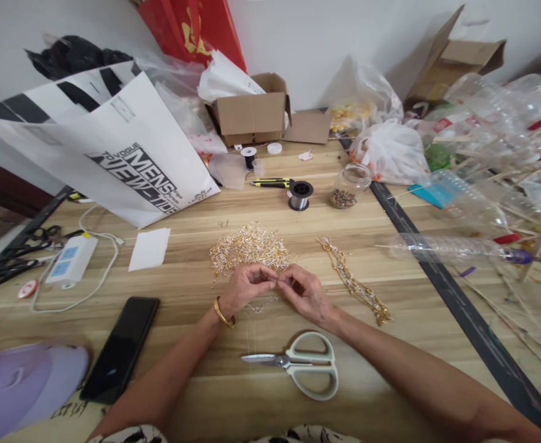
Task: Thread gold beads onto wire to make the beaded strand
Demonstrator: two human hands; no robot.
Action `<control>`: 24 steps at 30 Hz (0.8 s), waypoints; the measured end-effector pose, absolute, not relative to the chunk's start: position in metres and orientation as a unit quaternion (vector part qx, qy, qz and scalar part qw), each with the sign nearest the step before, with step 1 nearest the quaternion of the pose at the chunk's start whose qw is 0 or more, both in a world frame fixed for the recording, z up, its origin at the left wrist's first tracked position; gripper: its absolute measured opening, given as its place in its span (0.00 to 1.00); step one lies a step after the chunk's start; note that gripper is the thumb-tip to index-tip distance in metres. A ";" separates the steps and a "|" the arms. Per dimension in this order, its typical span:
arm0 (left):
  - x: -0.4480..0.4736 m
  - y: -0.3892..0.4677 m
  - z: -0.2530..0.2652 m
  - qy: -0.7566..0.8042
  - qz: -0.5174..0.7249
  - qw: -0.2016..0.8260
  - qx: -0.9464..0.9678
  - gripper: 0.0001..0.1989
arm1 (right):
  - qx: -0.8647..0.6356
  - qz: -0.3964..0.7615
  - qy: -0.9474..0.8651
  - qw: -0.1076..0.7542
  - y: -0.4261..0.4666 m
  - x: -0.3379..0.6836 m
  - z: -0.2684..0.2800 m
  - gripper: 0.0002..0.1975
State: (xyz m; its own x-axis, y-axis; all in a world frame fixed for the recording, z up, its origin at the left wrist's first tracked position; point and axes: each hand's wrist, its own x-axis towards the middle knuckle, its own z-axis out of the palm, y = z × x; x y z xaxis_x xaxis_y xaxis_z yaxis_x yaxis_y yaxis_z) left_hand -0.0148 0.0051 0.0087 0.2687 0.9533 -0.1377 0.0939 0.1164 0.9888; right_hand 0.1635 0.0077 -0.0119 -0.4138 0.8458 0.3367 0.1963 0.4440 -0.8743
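Observation:
My left hand, with a gold bangle at its wrist, and my right hand meet fingertip to fingertip in a pinch. Whatever they hold is too small to make out. Just beyond them lies a loose pile of small gold and silvery pieces. Under the hands a thin silvery chain rests on the table. Several gold and silver chains lie bunched to the right of my right hand. Nearer to me are white-handled scissors, their blades pointing left.
A black phone, a power strip with its cord and a white paper are left. A wire spool, a cutter knife and a glass jar stand behind the pile. Plastic bottles crowd the right.

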 end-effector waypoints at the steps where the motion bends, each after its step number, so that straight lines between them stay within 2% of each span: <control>1: -0.015 0.005 0.009 0.477 0.374 0.580 0.544 0.09 | -0.351 0.398 -0.740 0.413 0.008 0.163 -0.012 0.06; 24: -0.017 0.007 0.010 0.484 0.371 0.590 0.529 0.08 | -0.345 0.426 -0.727 0.413 0.009 0.163 -0.010 0.05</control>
